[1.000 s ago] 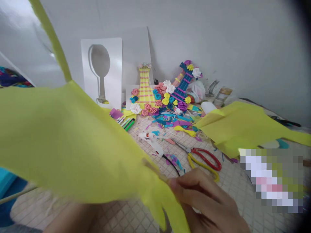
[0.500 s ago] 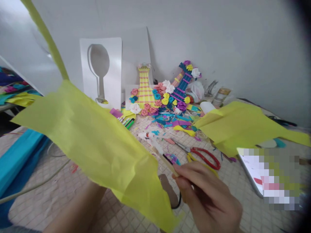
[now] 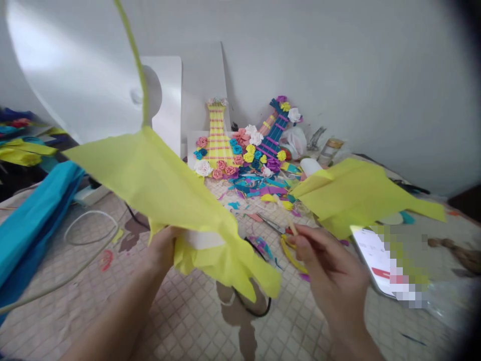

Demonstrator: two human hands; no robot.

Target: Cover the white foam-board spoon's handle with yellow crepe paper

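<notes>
The left hand (image 3: 165,248) is closed on a bunched part of a large yellow paper sheet (image 3: 161,185), held up above the tiled surface (image 3: 188,321) in the near middle. The fingers are mostly buried in the folds, and something white (image 3: 203,239) peeks out beneath the sheet just right of that hand; what it is cannot be made out. A thin yellow strip (image 3: 136,60) rises from the sheet's upper corner and is cut off at the top edge.

The right hand (image 3: 330,271) is to the right of the sheet and apart from it, with thumb and fingers pinched on a thin pale stick (image 3: 287,218) that points up and away. The hand covers most of a pair of scissors with yellow and red handles (image 3: 287,245), so only part of a handle and the blades show.

A black cable loop (image 3: 251,306) lies on the surface below the hanging sheet, partly hidden by it. A second yellow sheet (image 3: 356,193) lies to the right, and near it a phone (image 3: 379,260) whose screen is blurred out. At the far side, against the wall, stand two paper craft pieces decked with paper roses (image 3: 240,145), with coloured scraps (image 3: 259,183) heaped before them. Blue paper (image 3: 33,220) runs off the left edge. A white cut-out board (image 3: 165,100) is partly hidden behind the raised sheet.
</notes>
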